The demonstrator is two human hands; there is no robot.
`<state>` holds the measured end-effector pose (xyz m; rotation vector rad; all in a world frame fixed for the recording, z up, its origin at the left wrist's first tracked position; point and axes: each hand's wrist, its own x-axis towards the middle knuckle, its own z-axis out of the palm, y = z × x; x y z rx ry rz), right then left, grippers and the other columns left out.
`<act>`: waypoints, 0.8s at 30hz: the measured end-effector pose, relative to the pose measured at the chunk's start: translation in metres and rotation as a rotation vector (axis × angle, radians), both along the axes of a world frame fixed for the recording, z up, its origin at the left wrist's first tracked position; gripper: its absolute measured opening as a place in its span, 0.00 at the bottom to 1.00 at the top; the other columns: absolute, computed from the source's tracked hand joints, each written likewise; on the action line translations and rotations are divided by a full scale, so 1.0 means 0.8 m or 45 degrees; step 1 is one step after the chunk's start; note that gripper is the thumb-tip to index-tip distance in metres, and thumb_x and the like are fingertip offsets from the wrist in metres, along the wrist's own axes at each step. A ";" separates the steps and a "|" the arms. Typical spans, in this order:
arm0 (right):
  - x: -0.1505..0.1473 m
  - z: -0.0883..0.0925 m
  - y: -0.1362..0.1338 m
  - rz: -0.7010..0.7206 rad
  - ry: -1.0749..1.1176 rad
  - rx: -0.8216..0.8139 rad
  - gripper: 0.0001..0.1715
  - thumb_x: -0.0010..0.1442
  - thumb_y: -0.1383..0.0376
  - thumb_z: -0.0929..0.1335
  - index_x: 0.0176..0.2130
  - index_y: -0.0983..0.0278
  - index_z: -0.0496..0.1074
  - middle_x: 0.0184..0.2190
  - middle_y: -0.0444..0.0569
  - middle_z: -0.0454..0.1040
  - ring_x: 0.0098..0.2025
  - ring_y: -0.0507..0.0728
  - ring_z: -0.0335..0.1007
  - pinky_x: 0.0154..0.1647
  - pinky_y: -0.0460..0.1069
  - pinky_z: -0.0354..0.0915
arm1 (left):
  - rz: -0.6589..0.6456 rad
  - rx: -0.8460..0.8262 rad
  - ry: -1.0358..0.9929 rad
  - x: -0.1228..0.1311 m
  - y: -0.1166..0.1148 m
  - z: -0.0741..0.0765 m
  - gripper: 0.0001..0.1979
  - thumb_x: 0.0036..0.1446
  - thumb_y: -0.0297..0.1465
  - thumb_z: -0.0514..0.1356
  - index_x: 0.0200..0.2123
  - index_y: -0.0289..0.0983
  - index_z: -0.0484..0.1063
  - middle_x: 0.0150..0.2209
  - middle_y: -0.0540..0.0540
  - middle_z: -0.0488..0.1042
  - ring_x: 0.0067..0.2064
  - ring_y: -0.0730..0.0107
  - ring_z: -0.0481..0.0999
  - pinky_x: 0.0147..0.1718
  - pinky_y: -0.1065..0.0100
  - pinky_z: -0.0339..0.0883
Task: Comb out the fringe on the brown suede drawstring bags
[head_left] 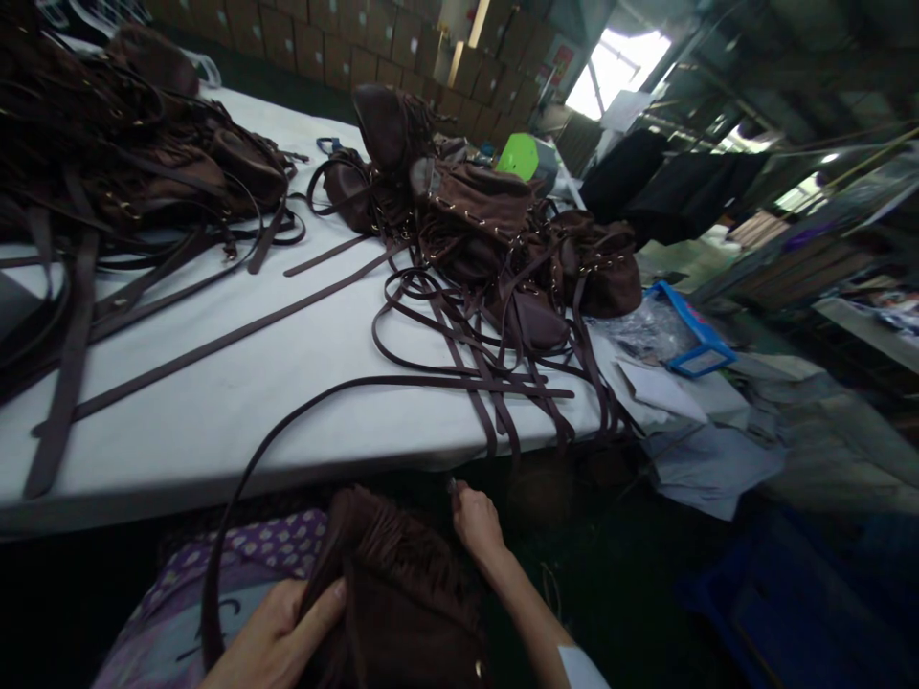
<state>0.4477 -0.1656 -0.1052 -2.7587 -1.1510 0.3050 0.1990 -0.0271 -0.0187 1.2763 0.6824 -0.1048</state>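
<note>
A dark brown fringed bag [409, 608] rests over my lap, below the table's front edge. My left hand [280, 632] grips its left side, thumb on top and the other fingers hidden. A long brown strap [287, 416] curves up from beside that hand and lies across the tabletop. To the right of the bag, apart from it, my right hand [478, 522] is closed in a pinch near the table edge. Something small and pale shows at its fingertips, too blurred to name.
Several brown bags [474, 206] with tangled straps lie on the white-covered table [287, 335]. Another heap of bags [172, 163] fills its left end. A blue plastic tray [693, 330] and papers [664, 392] sit at the right. Stacked cartons [308, 48] line the back.
</note>
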 end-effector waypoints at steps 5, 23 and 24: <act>-0.008 0.078 -0.011 0.130 -0.031 0.332 0.15 0.68 0.64 0.58 0.46 0.66 0.70 0.36 0.53 0.77 0.38 0.56 0.74 0.38 0.48 0.65 | 0.062 0.028 0.230 0.007 0.006 -0.009 0.29 0.49 0.57 0.55 0.19 0.36 0.67 0.19 0.50 0.63 0.25 0.68 0.61 0.22 0.71 0.57; -0.083 0.043 0.057 0.651 0.221 -0.154 0.09 0.64 0.68 0.62 0.38 0.66 0.72 0.32 0.52 0.78 0.35 0.57 0.75 0.36 0.48 0.65 | -0.161 -0.018 0.031 0.004 -0.003 0.005 0.26 0.59 0.52 0.50 0.30 0.35 0.73 0.30 0.47 0.75 0.37 0.61 0.72 0.34 0.71 0.66; -0.081 0.034 0.059 0.594 0.200 -0.213 0.09 0.63 0.69 0.63 0.37 0.67 0.73 0.32 0.54 0.78 0.34 0.59 0.76 0.35 0.49 0.66 | -0.180 0.023 0.024 0.005 -0.004 0.005 0.26 0.59 0.51 0.50 0.29 0.35 0.72 0.29 0.47 0.74 0.35 0.62 0.71 0.33 0.71 0.66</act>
